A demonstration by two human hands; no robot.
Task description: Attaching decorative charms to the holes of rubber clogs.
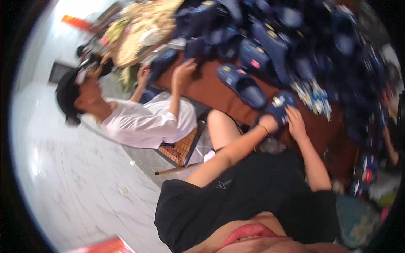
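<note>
Brown table (pixel 219 95), both hands, left (pixel 269 123) and right (pixel 295 122), apparently closed in grip on navy clog (pixel 279 106).

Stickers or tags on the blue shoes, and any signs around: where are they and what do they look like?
Shoe charm: small white-and-yellow patch on the navy clog between left hand and right hand.
Table clog badges: tiny pink and yellow spots.
Wall sign: orange-red strip, upper left.
Red packet: floor, bottom edge.

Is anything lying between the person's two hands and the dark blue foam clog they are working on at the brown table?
Nothing visible does. The left hand and the right hand both already touch the dark blue foam clog at the brown table edge; another dark blue clog lies apart, farther up the table.
</note>
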